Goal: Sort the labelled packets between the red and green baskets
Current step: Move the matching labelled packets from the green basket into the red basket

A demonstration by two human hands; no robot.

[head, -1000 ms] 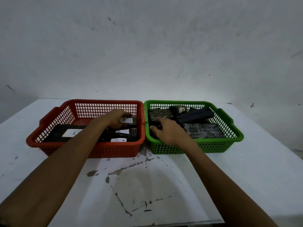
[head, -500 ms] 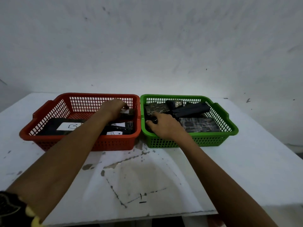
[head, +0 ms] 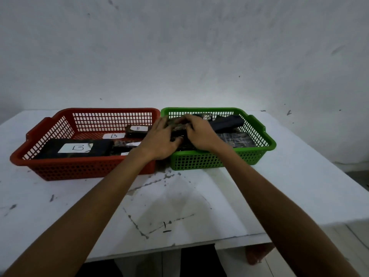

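1. Red basket [head: 65,124] on left of white table [head: 299,186]; dark packets inside with white "B" labels, the biggest packet [head: 75,149] at its front left.
2. Left hand [head: 159,139] reaches over the shared rims, fingers spread on a dark packet [head: 175,126] in the green basket [head: 257,134]; can't tell if gripping.
3. Right hand [head: 199,132] presses the same packet; grip unclear.
4. More dark packets lie at the right of the green basket.

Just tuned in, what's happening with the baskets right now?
A person is sorting dark packets between two baskets set side by side on a white table. Both hands, left hand and right hand, are over the near-left corner of the green basket, working on a dark packet there; the grip itself is hard to make out. The red basket holds several packets with white labels marked B, such as the large one.
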